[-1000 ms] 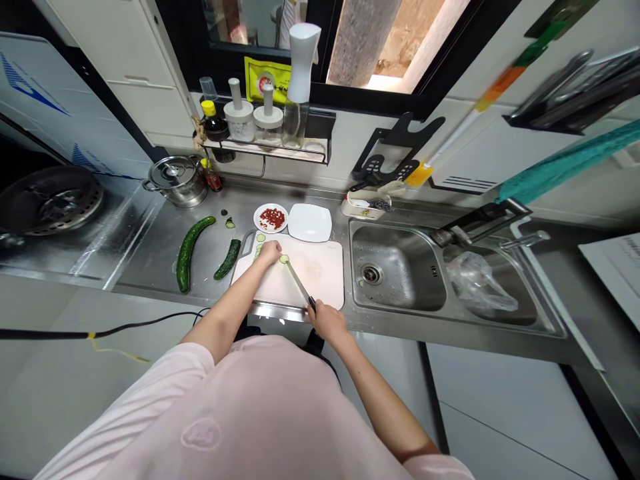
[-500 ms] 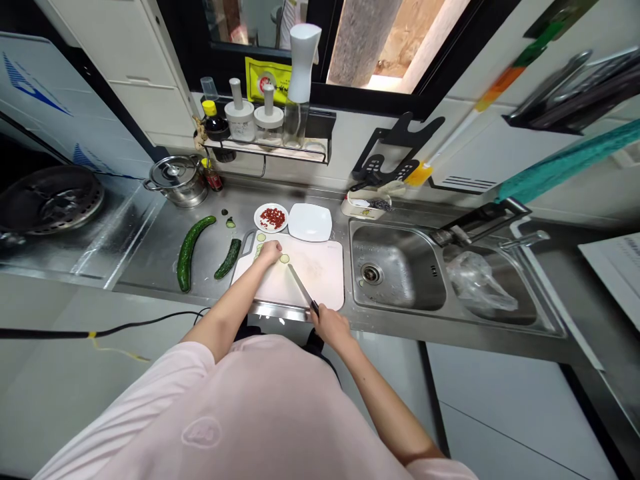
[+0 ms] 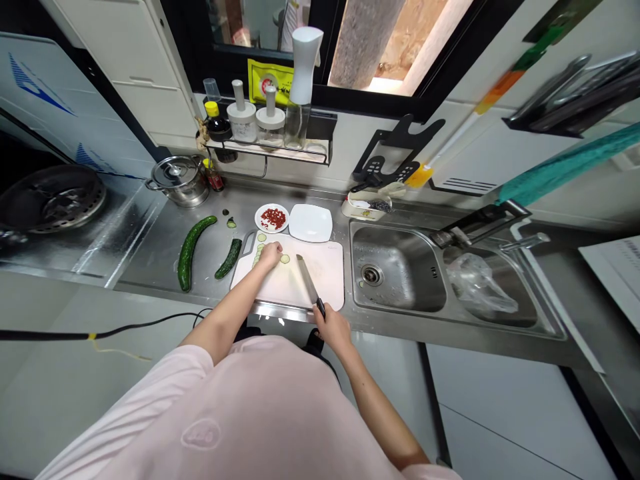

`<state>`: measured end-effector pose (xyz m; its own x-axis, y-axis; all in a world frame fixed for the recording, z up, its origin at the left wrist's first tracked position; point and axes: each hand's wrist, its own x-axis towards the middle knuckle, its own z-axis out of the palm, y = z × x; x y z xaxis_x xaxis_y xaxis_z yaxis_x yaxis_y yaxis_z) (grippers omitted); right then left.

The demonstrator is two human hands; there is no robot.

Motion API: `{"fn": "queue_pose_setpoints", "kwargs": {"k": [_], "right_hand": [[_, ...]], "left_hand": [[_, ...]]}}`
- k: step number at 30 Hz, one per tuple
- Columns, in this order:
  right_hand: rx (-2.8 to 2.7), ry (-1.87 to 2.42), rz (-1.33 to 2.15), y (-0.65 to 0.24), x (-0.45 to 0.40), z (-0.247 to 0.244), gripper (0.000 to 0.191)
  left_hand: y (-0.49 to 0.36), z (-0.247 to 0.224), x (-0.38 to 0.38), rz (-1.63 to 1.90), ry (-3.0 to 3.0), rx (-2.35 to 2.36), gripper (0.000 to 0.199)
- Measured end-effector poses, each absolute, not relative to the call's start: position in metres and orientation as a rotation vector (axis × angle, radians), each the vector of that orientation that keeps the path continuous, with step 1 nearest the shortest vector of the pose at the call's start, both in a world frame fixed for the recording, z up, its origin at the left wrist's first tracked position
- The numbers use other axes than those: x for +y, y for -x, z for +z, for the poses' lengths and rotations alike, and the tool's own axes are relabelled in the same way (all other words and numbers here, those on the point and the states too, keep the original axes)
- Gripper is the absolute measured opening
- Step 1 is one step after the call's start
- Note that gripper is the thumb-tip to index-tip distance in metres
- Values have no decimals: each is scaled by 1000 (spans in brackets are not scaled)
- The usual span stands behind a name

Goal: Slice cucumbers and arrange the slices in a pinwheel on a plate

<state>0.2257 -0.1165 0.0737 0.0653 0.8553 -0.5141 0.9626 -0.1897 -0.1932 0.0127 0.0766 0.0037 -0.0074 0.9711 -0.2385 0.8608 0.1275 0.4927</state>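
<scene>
In the head view my right hand [image 3: 335,328] grips the black handle of a knife [image 3: 309,280]. Its blade lies over the right half of the white cutting board [image 3: 325,257], tip pointing away from me. My left hand [image 3: 271,255] rests on the board's left half with its fingers bent together; what they hold, if anything, is hidden. Just right of those fingers is a round cucumber slice [image 3: 285,259], apart from the blade. More slices [image 3: 258,253] lie in a row, partly behind my left hand. Left of the board are a cut cucumber piece [image 3: 229,259] and a whole cucumber [image 3: 193,253].
Behind the board stand a small plate of chopped red pieces [image 3: 273,218] and a white square plate [image 3: 310,223]. To the right is a steel sink [image 3: 400,267]; a lidded pot [image 3: 179,180] stands back left. A spice shelf [image 3: 270,152] hangs on the wall.
The knife has swung right, away from the cucumber slice, and its flat side shows more now. My right hand has shifted slightly right; my left hand has hardly moved.
</scene>
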Motion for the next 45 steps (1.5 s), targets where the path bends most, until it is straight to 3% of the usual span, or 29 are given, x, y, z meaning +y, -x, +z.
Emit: {"fn": "queue_pose_setpoints", "kwargs": {"k": [10,30,45], "right_hand": [[1790,-2281,-856,-232,-110,60,54],[1731,-2292,-800,-223,-97,61,56],[1737,-2323,-793,-225,-93,58,58]], "left_hand": [[-15,0,52,415,-1913,1883,26],[-27,20,52,275,-1773,1909,14],[4,14,-9,625,-1435,1908,12]]}}
